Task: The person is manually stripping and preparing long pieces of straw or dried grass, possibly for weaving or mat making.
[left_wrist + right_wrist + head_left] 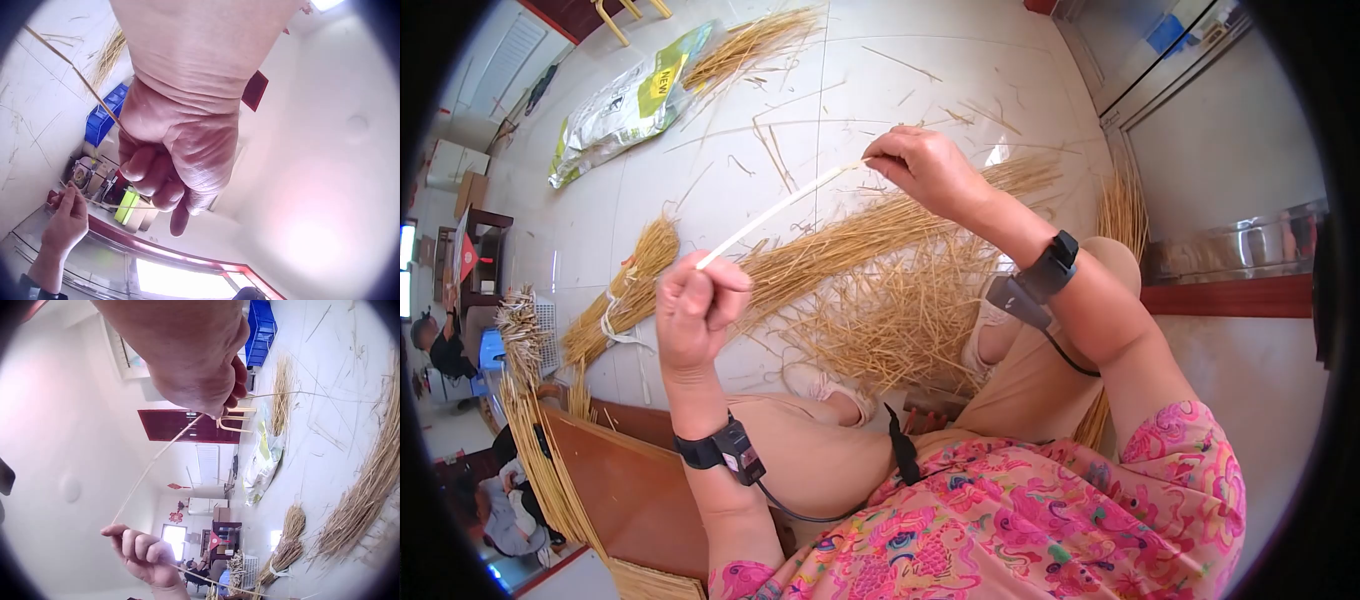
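Pale strip (780, 208) stretches between left grip (700, 305) and right grip (928, 172), both pinching it; light, even tension should avoid kinks.

The left hand (181, 144) is near, palm side showing, its fingers curled in toward the palm. A tan straw stalk (74, 65), slightly bent partway, runs in from the left to the hand's edge. A pale straw strip (112, 205) reaches from the left hand's fingertips across to the right hand (65, 222), which pinches it farther off on the left and wears a dark wrist strap (39, 290). Beyond the left hand, a blue plastic crate (106, 117) stands near loose straw (109, 59) on the pale floor (37, 100); a lime-green box (126, 206) shows behind the strip.
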### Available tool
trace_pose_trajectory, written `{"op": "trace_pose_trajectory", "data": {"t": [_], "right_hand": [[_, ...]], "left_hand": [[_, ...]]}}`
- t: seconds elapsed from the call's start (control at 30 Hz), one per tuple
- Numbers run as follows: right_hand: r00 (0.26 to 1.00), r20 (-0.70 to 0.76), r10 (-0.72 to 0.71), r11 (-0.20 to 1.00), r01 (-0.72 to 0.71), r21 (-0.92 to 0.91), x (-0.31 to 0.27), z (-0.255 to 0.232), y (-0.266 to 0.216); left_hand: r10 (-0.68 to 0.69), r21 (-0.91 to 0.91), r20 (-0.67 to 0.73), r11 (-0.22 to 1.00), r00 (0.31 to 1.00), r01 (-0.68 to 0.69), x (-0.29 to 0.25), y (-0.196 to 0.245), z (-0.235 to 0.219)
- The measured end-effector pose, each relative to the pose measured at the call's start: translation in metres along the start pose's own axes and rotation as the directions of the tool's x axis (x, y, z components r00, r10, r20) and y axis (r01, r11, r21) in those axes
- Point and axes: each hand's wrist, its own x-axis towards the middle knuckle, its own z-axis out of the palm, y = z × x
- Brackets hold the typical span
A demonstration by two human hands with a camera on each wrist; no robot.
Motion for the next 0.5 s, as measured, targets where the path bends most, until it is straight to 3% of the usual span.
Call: {"op": "trace_pose_trajectory", "data": {"t": [0.1,0.3,0.5], "right_hand": [[0.997,0.021,0.072,0.989,-0.069,-0.134,-0.002,-0.003,0.009],[0.987,-0.020,0.159,0.977,-0.160,-0.138,-0.003,-0.001,0.019],[0.957,-0.286,-0.045,0.997,0.060,0.044,0.013,-0.018,-0.011]], "left_hand": [[0.089,-0.057,-0.008,0.994,0.996,-0.089,-0.001,0.012,-0.009],[0.225,-0.243,-0.044,0.943,0.973,-0.229,-0.008,0.027,-0.031],[0.203,-0.295,-0.204,0.920,0.958,-0.258,-0.009,0.030,-0.038]]}}
